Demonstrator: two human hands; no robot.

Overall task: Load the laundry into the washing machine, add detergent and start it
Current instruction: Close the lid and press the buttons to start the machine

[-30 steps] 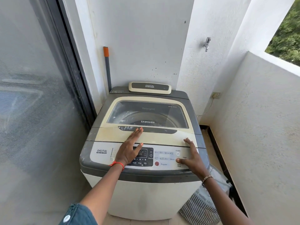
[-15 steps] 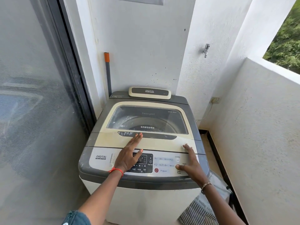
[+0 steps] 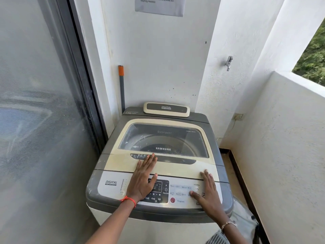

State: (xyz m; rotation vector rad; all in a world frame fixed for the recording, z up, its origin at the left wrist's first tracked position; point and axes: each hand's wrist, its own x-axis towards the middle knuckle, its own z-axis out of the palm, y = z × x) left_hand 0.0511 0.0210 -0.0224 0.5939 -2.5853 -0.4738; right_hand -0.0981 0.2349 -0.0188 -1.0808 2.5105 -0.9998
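**Surroundings.**
- Sliding glass door (image 3: pixel 40 120) with dark frame, close along the left flank of the washing machine (image 3: pixel 167 233).
- Grey pole (image 3: pixel 121 88) with orange cap, upright in the corner behind the machine's left rear.
- Paper notice (image 3: pixel 159 6) on the back wall; print too small to read.
- Tap (image 3: pixel 228 62) on the wall, above and right.
- Socket (image 3: pixel 238 116) with a thin cable hanging from it, low on the right.
- White parapet (image 3: pixel 290 138) along the right side, with greenery beyond it.
- Pale bag (image 3: pixel 244 224) on the floor, just beside the machine's right front corner.

**Washing machine.** A top-loader set in the corner, back to the wall, front facing the person.
- The control panel (image 3: pixel 177 189) runs left to right along the near edge.
- The lid (image 3: pixel 121 164) is closed. Its handle recess (image 3: pixel 175 159) is toward the person and its far edge toward the wall.
- The drum shows through the lid's window (image 3: pixel 165 140).

**Hands.**
- Left hand (image 3: pixel 143 180): flat, fingers straight and together. The palm is over the panel and the fingertips reach the handle recess. There is a red thread (image 3: pixel 129 200) at the wrist.
- Right hand (image 3: pixel 208 192): flat on the panel's right end. The fingers are straight and reach the lid's near edge, and the thumb is spread toward the buttons. There is a bracelet (image 3: pixel 228 224) at the wrist.
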